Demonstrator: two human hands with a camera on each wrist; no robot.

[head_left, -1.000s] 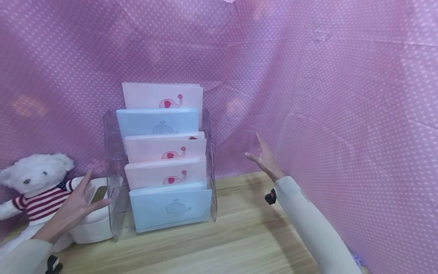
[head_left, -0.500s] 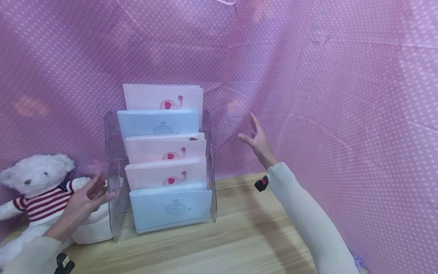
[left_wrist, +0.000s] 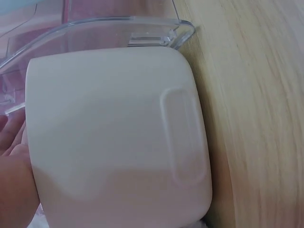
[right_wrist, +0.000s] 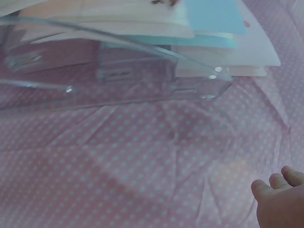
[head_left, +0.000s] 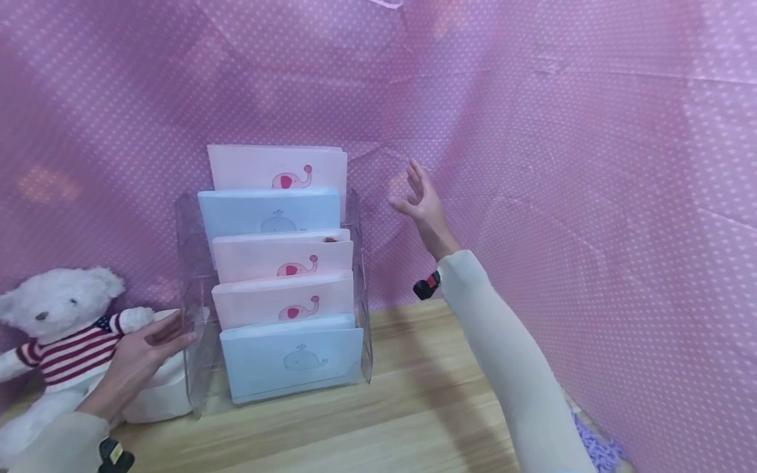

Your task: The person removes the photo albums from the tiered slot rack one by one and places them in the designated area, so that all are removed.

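A clear plastic tiered rack (head_left: 198,368) stands on the wooden table, holding several folders. The front one is a blue whale folder (head_left: 292,364); behind it come pink elephant folders (head_left: 284,302), another blue whale folder (head_left: 269,213) and a pink one at the back. My left hand (head_left: 133,361) is at the rack's left side panel, above a white bin (left_wrist: 114,128); whether the fingertips touch the panel I cannot tell. To the right of the rack, apart from it, my right hand (head_left: 426,210) hovers in the air, thumb spread from the fingers, nothing in it.
A white teddy bear (head_left: 71,341) in a striped sweater sits left of the bin. Pink dotted cloth (head_left: 532,164) hangs behind and to the right. Something purple and shaggy (head_left: 597,440) shows at the lower right, beyond the table (head_left: 331,433).
My right hand has risen and moved left, closer to the rack's upper right. My left hand has shifted slightly down and right, toward the rack's side. Folders and rack have stayed put.
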